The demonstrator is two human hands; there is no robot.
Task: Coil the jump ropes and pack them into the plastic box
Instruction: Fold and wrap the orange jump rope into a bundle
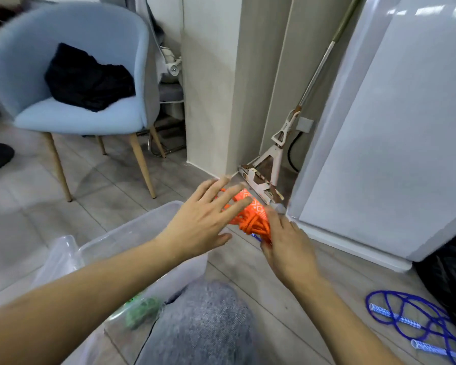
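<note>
An orange jump rope (250, 219), coiled into a bundle with patterned handles, is held above the floor by my right hand (287, 248). My left hand (203, 219) hovers just left of the bundle with fingers spread, partly covering it. The clear plastic box (132, 233) stands below my left arm; a green rope (140, 310) lies inside it near my knee. A blue jump rope (416, 320) with patterned handles lies loose on the floor at the lower right.
A light blue chair (84, 83) with black cloth on its seat stands at the back left. A mop (271, 167) leans in the wall corner. A white appliance (395, 127) fills the right side, with a black bag (450, 280) beside it.
</note>
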